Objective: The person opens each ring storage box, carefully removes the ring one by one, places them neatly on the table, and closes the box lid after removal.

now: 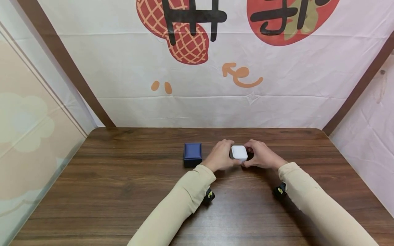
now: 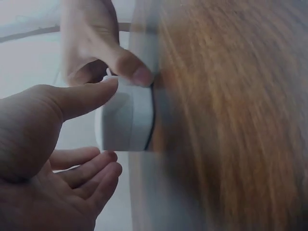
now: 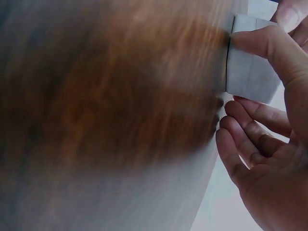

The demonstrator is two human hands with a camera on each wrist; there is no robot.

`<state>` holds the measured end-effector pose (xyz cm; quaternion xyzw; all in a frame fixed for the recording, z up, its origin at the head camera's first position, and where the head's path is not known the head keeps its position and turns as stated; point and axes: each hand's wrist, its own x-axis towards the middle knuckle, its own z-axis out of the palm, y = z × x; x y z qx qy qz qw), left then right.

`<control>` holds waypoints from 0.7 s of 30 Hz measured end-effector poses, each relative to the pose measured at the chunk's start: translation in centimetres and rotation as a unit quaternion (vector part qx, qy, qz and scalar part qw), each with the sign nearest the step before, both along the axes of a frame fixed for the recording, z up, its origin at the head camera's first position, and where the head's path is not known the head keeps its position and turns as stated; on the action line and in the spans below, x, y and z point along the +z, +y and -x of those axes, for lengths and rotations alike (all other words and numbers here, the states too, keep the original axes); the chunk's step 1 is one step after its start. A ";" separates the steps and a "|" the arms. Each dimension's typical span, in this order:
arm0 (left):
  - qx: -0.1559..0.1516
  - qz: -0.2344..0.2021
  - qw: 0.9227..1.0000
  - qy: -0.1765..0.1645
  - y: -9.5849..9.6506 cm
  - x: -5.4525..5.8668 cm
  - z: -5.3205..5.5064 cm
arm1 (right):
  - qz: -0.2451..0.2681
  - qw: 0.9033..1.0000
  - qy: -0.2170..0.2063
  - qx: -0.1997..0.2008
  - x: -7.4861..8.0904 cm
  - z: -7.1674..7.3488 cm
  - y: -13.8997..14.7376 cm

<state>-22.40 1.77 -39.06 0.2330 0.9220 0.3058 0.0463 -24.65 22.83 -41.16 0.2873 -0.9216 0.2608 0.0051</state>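
A small white box (image 1: 239, 152) with rounded corners stands on the wooden table between both hands. My left hand (image 1: 219, 156) pinches it from the left, thumb on the near side and fingers on the far side. From the right, my right hand (image 1: 262, 155) grips the same box low down. A faint seam crosses the side of the white box (image 2: 118, 118) in the left wrist view, with a dark line along its base. There, the left thumb sits higher, toward the top, and the right thumb lower, near the base. The box looks closed.
To the left of the hands sits a blue-topped box (image 1: 193, 151) with a dark front, close to my left wrist. Brown wood-grain tabletop (image 1: 123, 191) extends around them. A white printed cloth (image 1: 123, 68) hangs behind the table's far edge.
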 end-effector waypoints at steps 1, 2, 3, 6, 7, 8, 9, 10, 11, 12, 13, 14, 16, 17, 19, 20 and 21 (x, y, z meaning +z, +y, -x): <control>0.000 -0.001 1.000 0.002 0.1 -0.1 0.0 | -0.001 1.000 0.002 0.000 0.0 0.0 0.0; 0.000 -0.001 1.000 0.005 0.2 -0.3 0.1 | -0.001 1.000 0.005 0.001 -0.1 0.0 -0.1; 0.001 -0.001 1.000 0.007 0.3 -0.4 0.1 | -0.001 1.000 0.006 0.002 -0.1 0.1 -0.1; 0.006 -0.010 1.000 0.010 0.3 -0.8 0.1 | -0.003 1.000 0.008 0.000 -0.2 0.1 -0.3; 0.006 -0.012 1.000 0.015 0.3 -0.9 0.1 | -0.003 1.000 0.004 -0.001 -0.2 0.1 -0.3; 0.006 -0.014 1.000 0.017 0.3 -1.0 0.1 | -0.004 1.000 0.002 -0.002 -0.2 0.1 -0.3; 0.006 -0.016 1.000 0.019 0.3 -1.0 0.1 | -0.005 1.000 -0.001 -0.004 -0.2 0.1 -0.3; 0.006 -0.017 1.000 0.020 0.3 -1.1 0.1 | -0.006 1.000 -0.002 -0.006 -0.2 0.1 -0.4; 0.006 -0.018 1.000 0.022 0.3 -1.2 0.2 | -0.008 1.000 -0.004 -0.007 -0.1 0.1 -0.4; 0.004 -0.017 1.000 0.022 0.4 -1.2 0.2 | -0.010 1.000 -0.004 -0.008 -0.1 0.1 -0.4; 0.004 -0.016 1.000 0.021 0.4 -1.2 0.2 | -0.012 1.000 -0.004 -0.008 0.0 0.1 -0.4; 0.004 -0.017 1.000 0.019 0.4 -1.2 0.2 | -0.014 1.000 -0.004 -0.009 0.0 0.1 -0.4; 0.005 -0.019 1.000 0.011 0.4 -1.3 0.3 | -0.017 1.000 -0.007 -0.007 0.1 0.2 -0.3; 0.006 -0.021 1.000 0.005 0.4 -1.3 0.4 | -0.018 1.000 -0.009 -0.006 0.1 0.2 -0.3; 0.008 -0.030 0.999 -0.011 0.3 -1.3 0.5 | -0.019 1.000 -0.017 -0.004 0.1 0.2 -0.3; 0.009 -0.037 0.999 -0.019 0.2 -1.3 0.5 | -0.018 1.000 -0.020 -0.003 0.2 0.2 -0.3; 0.011 -0.044 0.999 -0.027 0.2 -1.3 0.6 | -0.018 1.000 -0.022 -0.002 0.2 0.3 -0.3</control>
